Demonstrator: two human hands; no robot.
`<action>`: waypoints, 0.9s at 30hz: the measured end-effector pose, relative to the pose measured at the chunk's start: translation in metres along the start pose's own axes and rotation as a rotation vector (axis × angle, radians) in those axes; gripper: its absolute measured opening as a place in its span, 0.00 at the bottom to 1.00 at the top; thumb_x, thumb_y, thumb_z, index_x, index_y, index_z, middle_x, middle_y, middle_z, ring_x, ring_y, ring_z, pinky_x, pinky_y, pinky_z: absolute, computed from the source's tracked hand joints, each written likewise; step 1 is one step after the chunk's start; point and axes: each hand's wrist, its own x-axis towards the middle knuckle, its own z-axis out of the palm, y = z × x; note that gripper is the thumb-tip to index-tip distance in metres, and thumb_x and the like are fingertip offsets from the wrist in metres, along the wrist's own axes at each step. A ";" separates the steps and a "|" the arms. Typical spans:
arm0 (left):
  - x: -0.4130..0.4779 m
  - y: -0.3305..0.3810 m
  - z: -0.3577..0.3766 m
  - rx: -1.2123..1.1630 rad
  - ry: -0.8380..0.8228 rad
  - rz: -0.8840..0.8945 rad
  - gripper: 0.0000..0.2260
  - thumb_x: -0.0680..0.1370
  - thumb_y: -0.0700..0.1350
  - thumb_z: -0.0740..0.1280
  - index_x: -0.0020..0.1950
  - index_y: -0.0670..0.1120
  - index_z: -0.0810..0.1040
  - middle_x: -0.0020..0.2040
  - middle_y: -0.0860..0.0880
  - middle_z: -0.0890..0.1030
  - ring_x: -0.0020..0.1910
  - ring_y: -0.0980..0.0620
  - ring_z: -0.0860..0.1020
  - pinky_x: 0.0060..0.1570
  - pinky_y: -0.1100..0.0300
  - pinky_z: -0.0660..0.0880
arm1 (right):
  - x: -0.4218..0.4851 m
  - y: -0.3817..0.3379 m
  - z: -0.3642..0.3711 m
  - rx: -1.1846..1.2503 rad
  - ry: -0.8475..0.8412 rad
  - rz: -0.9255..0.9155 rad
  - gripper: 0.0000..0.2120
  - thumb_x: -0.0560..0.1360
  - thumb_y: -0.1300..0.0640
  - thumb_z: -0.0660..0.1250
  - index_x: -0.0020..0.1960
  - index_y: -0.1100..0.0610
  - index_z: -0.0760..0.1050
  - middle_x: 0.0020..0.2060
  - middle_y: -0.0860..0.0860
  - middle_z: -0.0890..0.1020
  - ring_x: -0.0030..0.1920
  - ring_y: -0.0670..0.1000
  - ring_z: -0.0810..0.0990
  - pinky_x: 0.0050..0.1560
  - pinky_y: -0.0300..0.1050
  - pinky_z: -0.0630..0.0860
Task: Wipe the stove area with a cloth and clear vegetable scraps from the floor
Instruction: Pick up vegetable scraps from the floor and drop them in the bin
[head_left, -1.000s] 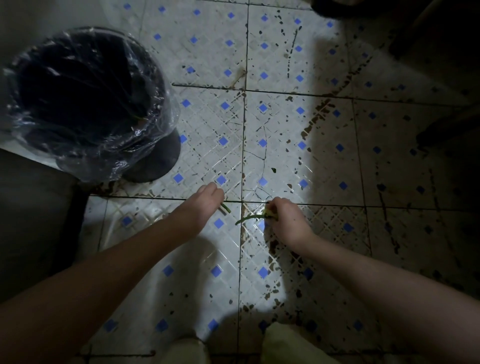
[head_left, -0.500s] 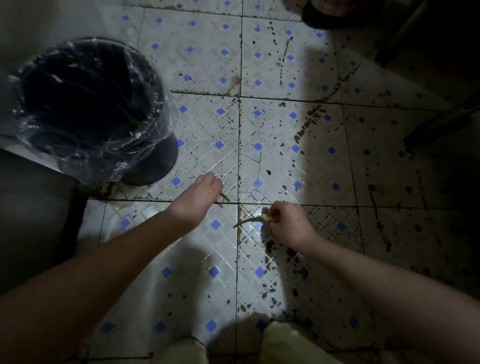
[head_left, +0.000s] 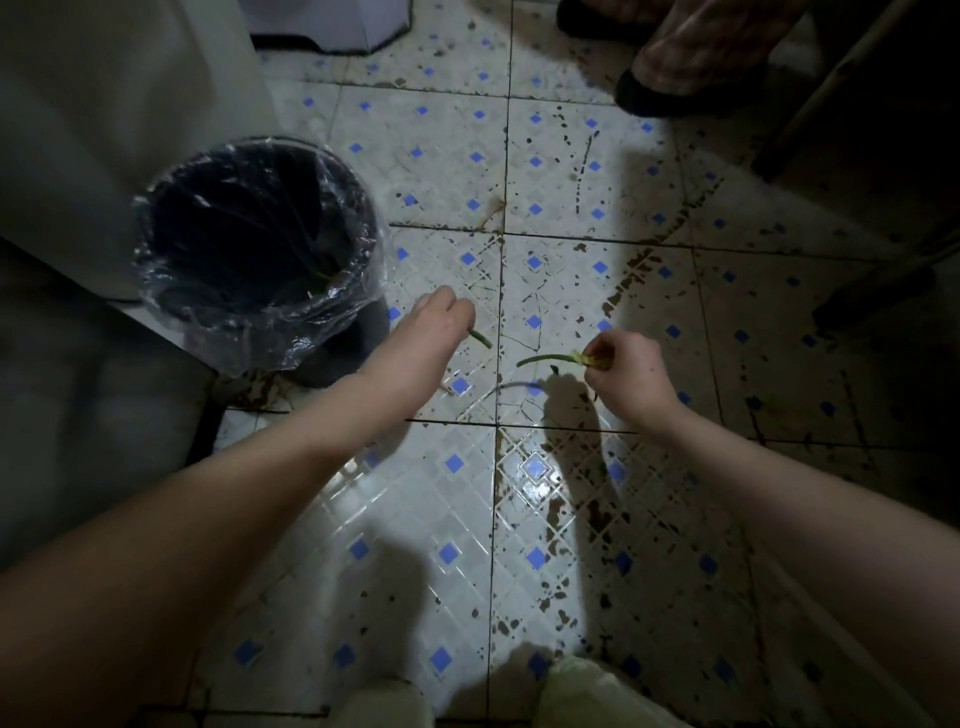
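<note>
Both scraps have lifted off the white, blue-dotted tile floor (head_left: 415, 509): left grip (head_left: 441, 322) pinches a short green stem (head_left: 480, 339) near the black round plastic-lined bin (head_left: 291, 317), right grip (head_left: 628, 369) pinches a long green stalk (head_left: 545, 358). Binning them seemingly remains; stove wiping cannot be judged.

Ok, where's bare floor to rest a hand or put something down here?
Bare tiles lie between the forearms, and more beyond the left hand and right hand, up to the slipper. Crowded: the lined bin at left, dark furniture legs at right.
</note>
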 end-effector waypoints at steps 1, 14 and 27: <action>0.002 -0.002 -0.007 -0.005 0.031 0.007 0.13 0.73 0.26 0.63 0.52 0.41 0.72 0.52 0.43 0.71 0.50 0.46 0.71 0.48 0.52 0.72 | 0.002 -0.002 0.000 0.007 0.008 -0.002 0.09 0.72 0.68 0.68 0.50 0.59 0.78 0.40 0.48 0.78 0.36 0.38 0.73 0.30 0.25 0.67; -0.015 -0.057 -0.087 0.004 0.331 -0.113 0.05 0.79 0.35 0.61 0.51 0.36 0.75 0.50 0.37 0.72 0.49 0.41 0.72 0.49 0.47 0.71 | 0.018 -0.051 0.009 0.049 0.031 -0.104 0.09 0.71 0.68 0.67 0.48 0.57 0.79 0.40 0.51 0.80 0.38 0.47 0.78 0.37 0.39 0.75; -0.037 -0.075 -0.082 0.058 0.198 -0.291 0.17 0.76 0.32 0.59 0.64 0.40 0.74 0.63 0.41 0.72 0.59 0.39 0.71 0.56 0.45 0.72 | 0.022 -0.077 0.013 0.084 0.001 -0.171 0.08 0.71 0.70 0.66 0.47 0.59 0.78 0.39 0.54 0.80 0.34 0.53 0.78 0.32 0.48 0.78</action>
